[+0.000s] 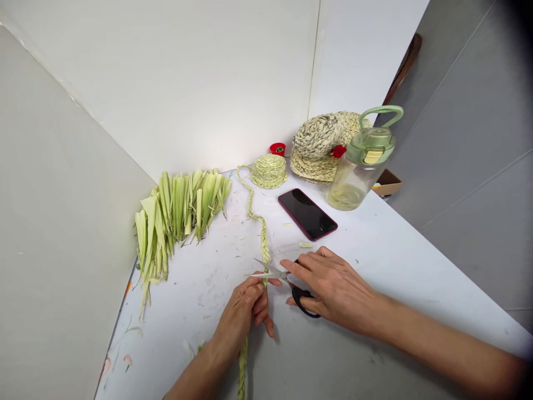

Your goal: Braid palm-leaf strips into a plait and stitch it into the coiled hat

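A pale green braid of plant strips runs from a small coiled piece at the back down to the front edge of the view. My left hand pinches this braid between thumb and fingers near the table's middle. Black-handled scissors are in my right hand, its fingers through the loops. Their blades stand apart and lie across the braid, just above my left fingertips. Whether the lower blade touches the braid I cannot tell.
Green husk strips lie piled at the left. A phone, a green-lidded bottle, woven straw pieces and a small red cup stand toward the back right. White panels enclose the table's back and left.
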{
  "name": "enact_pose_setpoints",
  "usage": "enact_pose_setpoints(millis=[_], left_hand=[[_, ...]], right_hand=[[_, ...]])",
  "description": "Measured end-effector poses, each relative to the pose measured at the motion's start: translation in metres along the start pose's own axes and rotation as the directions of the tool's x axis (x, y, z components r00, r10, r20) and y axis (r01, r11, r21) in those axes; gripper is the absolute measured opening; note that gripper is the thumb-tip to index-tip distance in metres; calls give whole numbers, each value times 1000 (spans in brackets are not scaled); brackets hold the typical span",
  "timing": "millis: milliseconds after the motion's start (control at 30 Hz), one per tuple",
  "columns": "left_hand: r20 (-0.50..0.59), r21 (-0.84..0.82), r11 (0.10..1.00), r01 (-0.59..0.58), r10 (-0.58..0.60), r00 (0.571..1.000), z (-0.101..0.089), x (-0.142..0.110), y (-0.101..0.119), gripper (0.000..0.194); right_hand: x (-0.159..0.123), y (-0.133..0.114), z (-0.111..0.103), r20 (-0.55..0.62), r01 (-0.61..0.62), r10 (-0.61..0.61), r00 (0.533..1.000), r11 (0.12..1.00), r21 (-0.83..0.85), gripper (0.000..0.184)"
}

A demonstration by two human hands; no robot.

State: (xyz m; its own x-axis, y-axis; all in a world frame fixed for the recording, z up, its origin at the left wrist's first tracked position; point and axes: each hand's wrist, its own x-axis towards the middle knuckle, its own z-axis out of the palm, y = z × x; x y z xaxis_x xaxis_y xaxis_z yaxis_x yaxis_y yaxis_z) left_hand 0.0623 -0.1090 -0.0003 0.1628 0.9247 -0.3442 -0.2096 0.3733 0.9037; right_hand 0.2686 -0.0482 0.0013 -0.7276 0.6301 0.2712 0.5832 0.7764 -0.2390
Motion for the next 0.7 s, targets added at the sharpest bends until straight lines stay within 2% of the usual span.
enact_pose_setpoints(millis=[167, 533, 700], left_hand=[[22, 11, 1000, 1, -1, 1000, 0, 1, 0, 34], [28, 28, 1000, 13, -14, 1000, -4, 1, -2, 28], [18, 54, 998, -37, 36, 999, -4, 0, 3, 24]], right_hand=[[2, -1, 0, -38, -11, 10, 999, 999, -39, 49], [2, 8, 3, -27, -31, 29, 999, 997, -65, 44], [0, 13, 7, 8, 51, -50, 999, 994, -94, 39]])
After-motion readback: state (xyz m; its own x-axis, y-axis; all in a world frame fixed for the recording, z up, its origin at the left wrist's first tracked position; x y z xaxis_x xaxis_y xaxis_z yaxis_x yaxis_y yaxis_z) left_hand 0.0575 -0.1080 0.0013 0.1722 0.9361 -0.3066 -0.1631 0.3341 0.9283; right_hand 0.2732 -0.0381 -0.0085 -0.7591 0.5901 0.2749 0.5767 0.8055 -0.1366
